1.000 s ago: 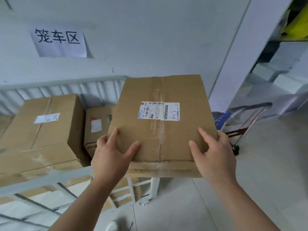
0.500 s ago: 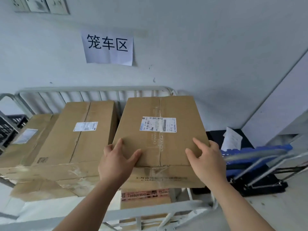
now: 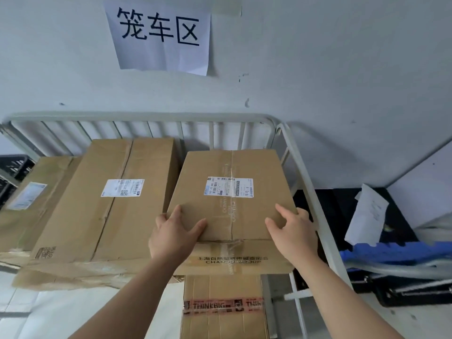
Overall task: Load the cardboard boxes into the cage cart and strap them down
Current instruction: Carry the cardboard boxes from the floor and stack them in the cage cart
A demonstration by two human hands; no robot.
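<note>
A brown cardboard box (image 3: 232,167) with a white shipping label sits inside the white cage cart (image 3: 303,182), at its right side, on top of a smaller box (image 3: 220,289) with red THINKBIG tape. My left hand (image 3: 171,233) grips its near left corner and my right hand (image 3: 293,233) grips its near right corner. To its left lies a larger labelled box (image 3: 110,204), and a further box (image 3: 31,199) lies at the far left.
The cart's barred back rail (image 3: 146,117) stands against a pale wall with a paper sign (image 3: 161,35). Right of the cart are a black bin (image 3: 342,216) with white paper (image 3: 367,214) and a blue hand truck (image 3: 396,255). A black crate (image 3: 12,167) sits far left.
The box has gone from in front of the cart into the cart's right side, onto the taped box. My view has swung left and closer to the cart. Both hands keep their grip.
</note>
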